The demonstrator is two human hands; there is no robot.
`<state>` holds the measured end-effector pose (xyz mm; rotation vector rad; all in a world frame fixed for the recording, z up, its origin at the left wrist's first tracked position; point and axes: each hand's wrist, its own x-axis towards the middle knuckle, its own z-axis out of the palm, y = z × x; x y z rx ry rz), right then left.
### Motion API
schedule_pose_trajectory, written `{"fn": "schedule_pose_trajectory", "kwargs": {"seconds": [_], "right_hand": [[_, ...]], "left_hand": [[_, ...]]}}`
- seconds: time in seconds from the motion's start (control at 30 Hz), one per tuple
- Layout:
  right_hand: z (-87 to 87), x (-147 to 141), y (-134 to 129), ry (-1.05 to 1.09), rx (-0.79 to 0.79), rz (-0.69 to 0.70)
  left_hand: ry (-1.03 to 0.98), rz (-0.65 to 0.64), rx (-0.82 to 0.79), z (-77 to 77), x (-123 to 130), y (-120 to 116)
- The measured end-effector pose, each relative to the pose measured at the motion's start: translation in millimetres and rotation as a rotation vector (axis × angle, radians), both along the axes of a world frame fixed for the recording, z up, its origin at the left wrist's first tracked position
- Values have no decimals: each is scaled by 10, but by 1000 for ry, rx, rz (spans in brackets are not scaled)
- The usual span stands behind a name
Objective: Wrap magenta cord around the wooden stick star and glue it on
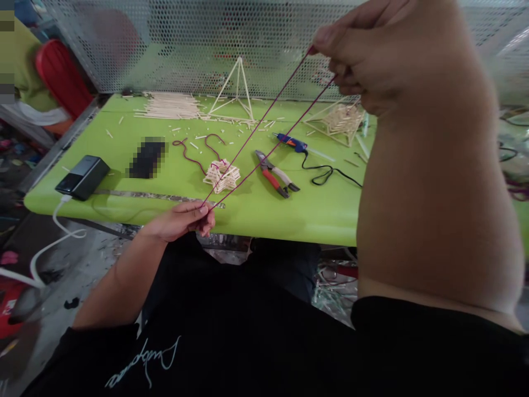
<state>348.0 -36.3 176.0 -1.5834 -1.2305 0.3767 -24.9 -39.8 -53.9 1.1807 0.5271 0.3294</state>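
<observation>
A dark red cord (270, 106) is stretched in two strands between my hands. My left hand (190, 216), low at the table's front edge, pinches its lower end. Raised at the upper right, my right hand (351, 52) has its fingers closed on the upper end. Behind the strands, a small star-shaped piece of stacked sticks (222, 175) lies on the green table (322, 215). Another length of red cord (192, 157) runs from that piece, curling to the left.
Pliers (275, 173) and a blue glue gun (291, 143) lie right of the star piece. Behind stand a stick pyramid (238, 88), a stick pile (169, 106) and another stick frame (341, 124). A power bank (82, 177) and dark phone (146, 159) are left.
</observation>
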Motion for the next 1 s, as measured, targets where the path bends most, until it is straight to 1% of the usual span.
{"fn": "schedule_pose_trajectory", "kwargs": {"seconds": [0.17, 0.23, 0.37, 0.43, 0.6, 0.7, 0.73, 0.8, 0.9, 1.0], "right_hand": [[8, -19, -50, 14, -12, -39], [30, -25, -76, -1, -17, -50], [57, -56, -120, -35, -48, -116], [46, -53, -128, -30, -40, -111], [-5, -17, -169, -50, -23, -48], [1, -39, -205, -53, -37, -94], [11, -45, -204, -16, -47, -113], [38, -38, -181, 161, -69, -95], [66, 39, -151, 434, -112, 33], [25, 149, -206, 517, -166, 114]], "left_hand": [[17, -52, -52, -102, -93, -44], [18, -51, -76, -155, -112, -82], [19, -35, -118, -290, -109, -174], [23, -26, -133, -355, -100, -215], [49, -34, -174, -483, -95, -262], [74, -49, -192, -534, -110, -258], [80, -51, -192, -546, -118, -256], [82, -46, -181, -563, -139, -253], [69, -27, -147, -577, -179, -258], [48, -8, -113, -579, -232, -268]]}}
